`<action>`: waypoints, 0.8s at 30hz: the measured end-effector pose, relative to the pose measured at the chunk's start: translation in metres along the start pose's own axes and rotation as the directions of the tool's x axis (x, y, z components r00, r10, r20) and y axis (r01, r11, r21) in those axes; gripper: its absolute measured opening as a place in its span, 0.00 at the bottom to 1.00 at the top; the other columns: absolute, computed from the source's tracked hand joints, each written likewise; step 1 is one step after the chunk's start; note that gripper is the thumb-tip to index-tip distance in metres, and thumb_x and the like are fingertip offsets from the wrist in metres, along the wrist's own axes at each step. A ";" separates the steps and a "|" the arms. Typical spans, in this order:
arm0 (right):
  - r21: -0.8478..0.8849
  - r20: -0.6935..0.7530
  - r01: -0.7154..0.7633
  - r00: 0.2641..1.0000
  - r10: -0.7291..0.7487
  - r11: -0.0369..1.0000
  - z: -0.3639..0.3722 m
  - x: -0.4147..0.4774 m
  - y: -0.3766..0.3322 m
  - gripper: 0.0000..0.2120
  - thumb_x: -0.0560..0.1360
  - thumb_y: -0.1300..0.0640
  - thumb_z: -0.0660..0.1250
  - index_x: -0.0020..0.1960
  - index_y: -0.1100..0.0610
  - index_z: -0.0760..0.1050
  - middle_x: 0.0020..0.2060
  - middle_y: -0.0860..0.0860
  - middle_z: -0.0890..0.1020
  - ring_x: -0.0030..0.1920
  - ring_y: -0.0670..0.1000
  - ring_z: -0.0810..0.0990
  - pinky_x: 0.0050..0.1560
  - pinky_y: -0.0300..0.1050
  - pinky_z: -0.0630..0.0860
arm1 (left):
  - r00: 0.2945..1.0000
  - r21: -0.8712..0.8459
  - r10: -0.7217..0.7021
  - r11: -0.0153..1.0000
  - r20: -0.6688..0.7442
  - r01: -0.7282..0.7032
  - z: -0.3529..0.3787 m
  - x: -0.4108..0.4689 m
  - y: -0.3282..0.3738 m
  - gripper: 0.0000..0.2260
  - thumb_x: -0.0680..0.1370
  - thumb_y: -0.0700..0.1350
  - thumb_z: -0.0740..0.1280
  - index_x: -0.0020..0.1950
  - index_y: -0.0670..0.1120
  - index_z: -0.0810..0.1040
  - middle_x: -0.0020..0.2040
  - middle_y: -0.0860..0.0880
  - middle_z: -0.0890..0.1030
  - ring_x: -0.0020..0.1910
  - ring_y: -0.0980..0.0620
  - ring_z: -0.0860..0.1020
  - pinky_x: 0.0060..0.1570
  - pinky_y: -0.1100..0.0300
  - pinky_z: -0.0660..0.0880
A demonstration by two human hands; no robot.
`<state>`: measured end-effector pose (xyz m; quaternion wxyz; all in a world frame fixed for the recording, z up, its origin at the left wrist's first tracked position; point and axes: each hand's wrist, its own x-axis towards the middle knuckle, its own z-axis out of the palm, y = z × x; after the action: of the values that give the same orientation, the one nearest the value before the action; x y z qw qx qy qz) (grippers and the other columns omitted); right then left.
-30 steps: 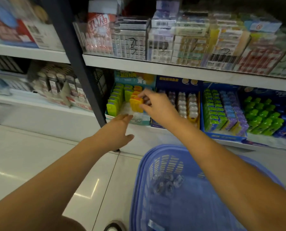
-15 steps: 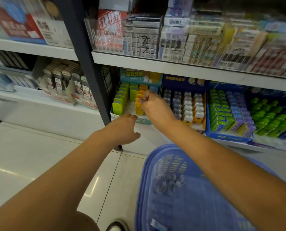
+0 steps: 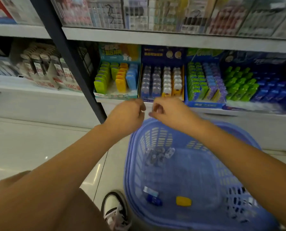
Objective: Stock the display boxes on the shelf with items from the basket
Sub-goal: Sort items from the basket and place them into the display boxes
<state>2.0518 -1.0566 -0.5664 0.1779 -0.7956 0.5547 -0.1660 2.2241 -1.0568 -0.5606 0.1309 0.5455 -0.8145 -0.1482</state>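
Observation:
My left hand and my right hand hang close together above the far rim of the blue basket, just in front of the shelf edge. Both have curled fingers, and I see nothing in either. In the basket lie a pile of clear items, a blue item and a yellow item. On the shelf, a teal display box holds rows of green, yellow, orange and blue items, with a yellow one at the front. Beside it stands a dark blue display box of clear and white items.
A black upright post rises left of the teal box. Further right are a blue box of green and purple items and rows of green and blue bottles. An upper shelf carries packets. My shoe is on the tiled floor.
My right hand left the yellow item in the teal box and drew back. Both hands dropped from the shelf to above the basket rim and curled. The view tilted down.

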 end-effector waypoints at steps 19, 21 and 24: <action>-0.248 0.789 0.079 0.595 0.154 0.966 0.206 -0.186 0.168 0.19 0.79 0.59 0.58 0.69 0.63 0.62 0.62 0.63 0.70 0.61 0.64 0.73 0.58 0.59 0.73 | 0.438 0.324 -0.254 0.942 0.862 -0.090 0.262 -0.088 0.027 0.17 0.80 0.43 0.62 0.68 0.38 0.71 0.67 0.39 0.73 0.65 0.40 0.72 0.65 0.47 0.68; -0.280 0.767 0.146 0.629 0.130 0.949 0.212 -0.184 0.166 0.17 0.80 0.62 0.53 0.68 0.65 0.64 0.62 0.64 0.71 0.60 0.64 0.73 0.58 0.59 0.71 | 0.464 0.319 -0.243 0.943 0.852 -0.093 0.271 -0.087 0.026 0.17 0.81 0.42 0.59 0.69 0.37 0.70 0.68 0.38 0.71 0.67 0.40 0.71 0.68 0.46 0.66; -0.232 0.780 0.170 0.620 0.079 0.958 0.216 -0.180 0.166 0.13 0.80 0.64 0.53 0.62 0.66 0.67 0.59 0.65 0.72 0.58 0.63 0.73 0.56 0.57 0.69 | 0.427 0.279 -0.184 0.945 0.885 -0.172 0.278 -0.084 0.022 0.17 0.82 0.40 0.56 0.69 0.34 0.68 0.69 0.36 0.71 0.68 0.40 0.70 0.69 0.50 0.65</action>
<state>1.9555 -0.9188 -0.8466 0.2812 -0.8189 0.4190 0.2733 2.1320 -0.9436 -0.8128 -0.4187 0.3972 -0.7672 -0.2798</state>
